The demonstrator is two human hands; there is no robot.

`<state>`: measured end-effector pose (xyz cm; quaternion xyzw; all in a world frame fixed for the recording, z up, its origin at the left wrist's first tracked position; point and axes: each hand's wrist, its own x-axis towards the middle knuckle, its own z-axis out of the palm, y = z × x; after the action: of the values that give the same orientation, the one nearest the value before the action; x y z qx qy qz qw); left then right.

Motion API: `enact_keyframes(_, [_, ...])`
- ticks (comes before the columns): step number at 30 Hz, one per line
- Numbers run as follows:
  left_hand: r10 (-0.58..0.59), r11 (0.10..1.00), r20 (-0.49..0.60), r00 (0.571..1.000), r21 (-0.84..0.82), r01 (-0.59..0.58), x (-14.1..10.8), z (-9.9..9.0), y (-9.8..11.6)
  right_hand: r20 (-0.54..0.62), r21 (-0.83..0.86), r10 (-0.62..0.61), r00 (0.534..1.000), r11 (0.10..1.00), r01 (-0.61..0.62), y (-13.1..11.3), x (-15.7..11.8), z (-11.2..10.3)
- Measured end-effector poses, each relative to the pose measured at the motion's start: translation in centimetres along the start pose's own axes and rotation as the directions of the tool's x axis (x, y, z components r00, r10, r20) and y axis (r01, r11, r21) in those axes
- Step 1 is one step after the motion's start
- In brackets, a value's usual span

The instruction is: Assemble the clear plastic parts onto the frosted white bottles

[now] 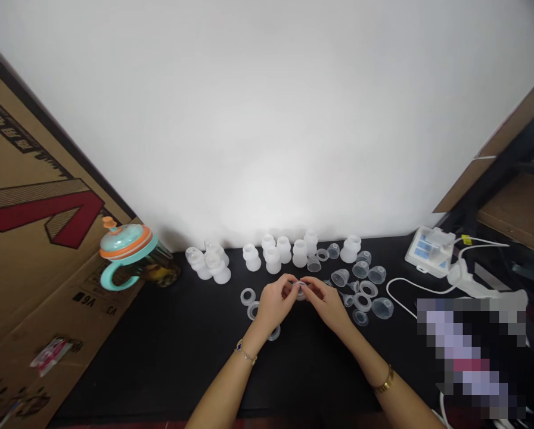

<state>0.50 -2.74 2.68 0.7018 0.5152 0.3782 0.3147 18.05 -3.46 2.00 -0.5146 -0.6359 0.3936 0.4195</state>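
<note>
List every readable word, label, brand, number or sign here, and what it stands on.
"V3", probably: cardboard box; its other print is too skewed or blurred to read.
Blue labels on the power strip: too small to read.
Yellow tag: too small to read.

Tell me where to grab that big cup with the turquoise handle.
Probably grip the cup by its curved turquoise handle, coming from the near side: the loop juts out toward the viewer, away from the white wall.
</note>
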Motion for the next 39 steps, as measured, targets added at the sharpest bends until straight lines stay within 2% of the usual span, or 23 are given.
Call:
enact_keyframes(5, [-0.006, 0.999, -0.047, 0.999, -0.043, 0.004, 0.05, -0.06, 0.01, 0.009, 0.009, 0.005, 1.0, 1.0, -0.005, 0.44, 0.08, 0.12])
enact_keyframes(25, [-0.013, 0.999, -0.023, 1.0, -0.05, 0.012, -0.03, 0.02, 0.3, -0.007, 0.184, 0.096, 0.995, 0.978, -0.093, 0.83, 0.38, 0.13])
enact_keyframes(39, [0.011, 1.0, 0.01, 1.0, -0.016, -0.01, -0.05, -0.14, 0.29, -0.022, 0.204, 0.088, 0.996, 0.976, -0.082, 0.21, 0.43, -0.06])
